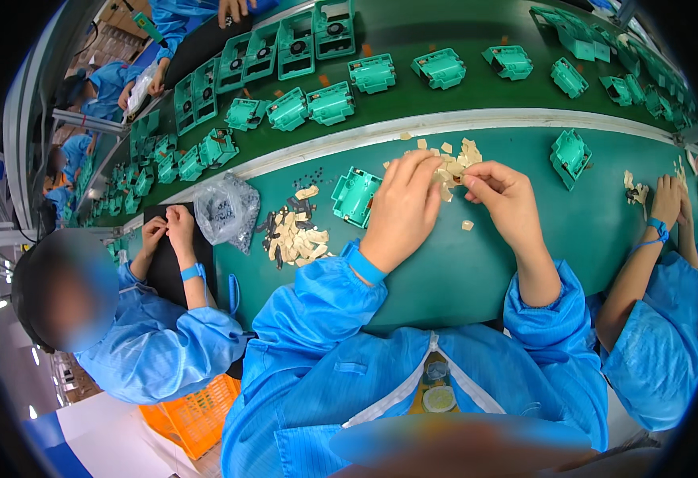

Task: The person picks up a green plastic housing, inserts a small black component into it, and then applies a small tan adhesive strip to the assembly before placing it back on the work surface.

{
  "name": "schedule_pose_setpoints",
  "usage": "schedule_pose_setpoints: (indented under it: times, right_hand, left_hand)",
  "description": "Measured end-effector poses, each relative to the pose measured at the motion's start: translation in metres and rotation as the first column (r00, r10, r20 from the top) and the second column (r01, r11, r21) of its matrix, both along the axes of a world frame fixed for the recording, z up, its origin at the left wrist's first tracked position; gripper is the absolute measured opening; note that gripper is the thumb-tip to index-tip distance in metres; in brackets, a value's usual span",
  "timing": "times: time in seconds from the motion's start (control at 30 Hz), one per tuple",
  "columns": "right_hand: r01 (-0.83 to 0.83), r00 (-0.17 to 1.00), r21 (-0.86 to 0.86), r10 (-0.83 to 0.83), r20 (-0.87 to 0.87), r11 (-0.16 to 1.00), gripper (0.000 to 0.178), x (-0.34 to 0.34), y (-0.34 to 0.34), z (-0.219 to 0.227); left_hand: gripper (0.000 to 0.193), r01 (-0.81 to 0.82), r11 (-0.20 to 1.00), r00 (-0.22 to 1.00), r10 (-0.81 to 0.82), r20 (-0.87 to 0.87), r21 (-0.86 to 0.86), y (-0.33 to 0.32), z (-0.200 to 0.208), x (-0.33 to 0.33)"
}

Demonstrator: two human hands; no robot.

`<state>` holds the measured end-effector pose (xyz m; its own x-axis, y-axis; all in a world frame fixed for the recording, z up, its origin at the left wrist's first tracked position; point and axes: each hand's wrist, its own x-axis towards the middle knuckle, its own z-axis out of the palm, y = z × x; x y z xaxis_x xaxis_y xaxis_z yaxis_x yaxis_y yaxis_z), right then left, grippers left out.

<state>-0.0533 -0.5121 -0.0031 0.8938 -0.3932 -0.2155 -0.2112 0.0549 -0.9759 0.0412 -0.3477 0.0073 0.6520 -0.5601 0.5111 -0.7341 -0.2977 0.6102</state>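
Observation:
My left hand [403,201] is over the green bench just right of a green plastic housing [355,196]. Its fingers are curled and pressed together at a loose pile of cream-coloured flat pieces [470,153]; the fingertips are partly hidden. On the pile's right side, my right hand [504,201] is closed, thumb and forefinger pinched at the edge of the pieces. Whatever sits in either pinch is too small or covered to name. One loose cream piece [467,225] lies below the pile, nearer to me.
Another green housing [570,158] stands to the right. To the left are a mixed cream and black scrap heap [297,235] and a clear bag of small dark parts [228,209]. Beyond a metal rail, a belt [413,103] carries several housings. Co-workers' hands [175,231] flank me.

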Motion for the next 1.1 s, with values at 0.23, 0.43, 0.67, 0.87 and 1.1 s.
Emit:
schedule_pose_setpoints:
  times: [0.23,0.43,0.67,0.87,1.1]
  right_hand:
    - [-0.028,0.998,0.023,0.027,0.048,0.999,0.011,-0.001,0.004,0.007]
    - [0.044,0.964,-0.531,0.104,0.245,0.846,0.007,-0.004,0.003,0.012]
    - [-0.043,0.943,-0.629,0.239,0.231,0.777,0.005,-0.007,0.000,0.009]
    - [-0.071,0.922,-0.673,0.306,0.238,0.736,0.005,-0.007,-0.004,0.007]
    - [-0.068,0.942,-0.639,0.260,0.213,0.767,0.004,-0.010,-0.011,0.007]
  left_hand:
    - [0.016,0.191,0.981,0.962,-0.182,-0.205,0.024,0.004,-0.005,-0.003]
    - [0.012,0.082,0.997,0.902,-0.072,-0.427,0.004,0.001,0.003,-0.009]
    - [0.010,0.156,0.984,0.963,-0.133,-0.233,0.083,-0.001,-0.002,-0.010]
    - [0.009,0.166,0.981,0.977,-0.150,-0.154,0.097,-0.003,-0.005,-0.012]
    - [0.010,0.183,0.980,0.965,-0.164,-0.205,0.078,-0.009,-0.003,-0.015]
